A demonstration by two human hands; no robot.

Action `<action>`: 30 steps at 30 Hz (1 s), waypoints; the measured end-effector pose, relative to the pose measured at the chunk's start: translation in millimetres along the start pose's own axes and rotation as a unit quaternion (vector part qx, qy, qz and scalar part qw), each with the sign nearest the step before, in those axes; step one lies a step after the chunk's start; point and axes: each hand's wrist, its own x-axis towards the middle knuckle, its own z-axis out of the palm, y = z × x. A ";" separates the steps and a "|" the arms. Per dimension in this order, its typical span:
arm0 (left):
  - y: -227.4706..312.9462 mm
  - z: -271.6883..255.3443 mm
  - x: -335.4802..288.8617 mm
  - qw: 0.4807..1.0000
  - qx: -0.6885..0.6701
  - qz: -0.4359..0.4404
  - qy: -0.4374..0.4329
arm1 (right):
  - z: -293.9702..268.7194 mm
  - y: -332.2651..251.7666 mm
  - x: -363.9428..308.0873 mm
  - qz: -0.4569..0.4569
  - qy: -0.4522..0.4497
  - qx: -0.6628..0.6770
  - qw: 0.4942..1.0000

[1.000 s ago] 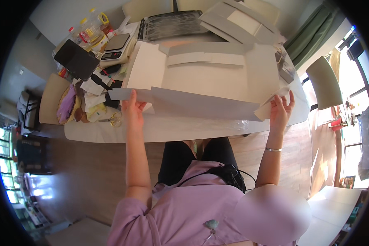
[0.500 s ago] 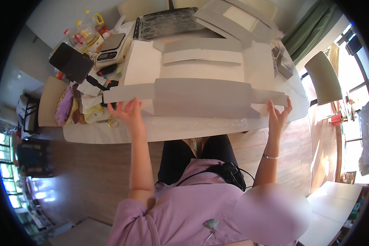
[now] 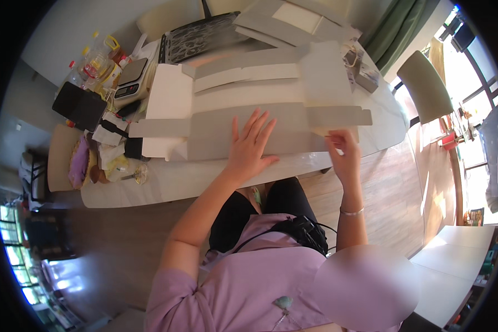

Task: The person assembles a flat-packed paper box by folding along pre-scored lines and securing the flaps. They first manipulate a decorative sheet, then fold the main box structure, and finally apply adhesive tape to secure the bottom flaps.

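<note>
A partly folded cardboard box (image 3: 216,124), white inside with grey flaps, lies on the marble-look table in front of me. My left hand (image 3: 250,149) rests on its near grey panel, fingers spread and palm down. At the near right corner, my right hand (image 3: 346,152) has its fingers curled together at the small corner flap, apparently pinching it. Narrow grey side strips stick out left and right from the near panel. Along the far side, a white strip (image 3: 246,77) is folded in over the box's base.
On the left are a kitchen scale (image 3: 127,88), oil bottles (image 3: 97,61), a black tablet-like panel (image 3: 78,102) and a basket with purple cloth (image 3: 79,163). More flat cardboard (image 3: 290,22) and a black patterned tray (image 3: 199,36) lie at the back. A chair (image 3: 424,86) stands right.
My left hand has left the left side strip and now lies flat on the near panel. My right hand has moved from the right strip down to the near corner. The near panel lies flatter.
</note>
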 end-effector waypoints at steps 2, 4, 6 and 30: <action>-0.5 3.7 6.9 1.000 0.002 0.005 -0.023 | 7.6 -6.0 5.1 0.007 -0.059 -0.024 0.998; -0.8 6.0 11.1 0.999 0.009 0.010 -0.040 | 13.6 -9.1 10.5 0.009 -0.090 -0.055 0.994; 1.0 5.9 12.7 0.999 0.014 0.004 -0.039 | 15.3 -8.1 17.5 0.066 -0.132 -0.001 0.989; 11.6 19.8 -10.8 0.974 0.136 0.094 0.157 | 32.3 8.3 -18.4 -0.206 0.007 -0.069 0.976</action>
